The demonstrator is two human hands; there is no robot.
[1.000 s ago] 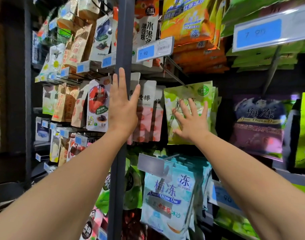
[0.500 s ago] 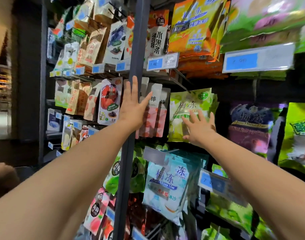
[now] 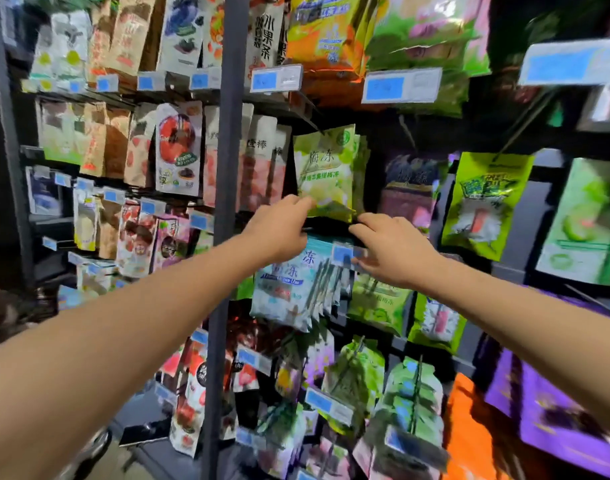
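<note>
**A:** What has changed in the last second?

**B:** From the left: the left hand (image 3: 279, 230) has come off the dark post (image 3: 227, 209) and dropped to the lower left corner of the green pouch (image 3: 326, 174). Its fingers are curled and touching the corner, but blur hides whether they pinch it. The pouch still hangs on its hook. The right hand (image 3: 397, 251) has slid off the pouch's face to just under its lower right corner, fingers curled. I cannot tell its grip either.

**A:** Meaning?

**B:** I judge the patting flat is over and both hands now work the bottom edge.

**A:** Counts?

**B:** Two hands. One green pouch faces out, with at least three edges stacked behind it. There is one price tag (image 3: 343, 253) between the hands, above a row of several pale blue pouches (image 3: 282, 289).
</note>
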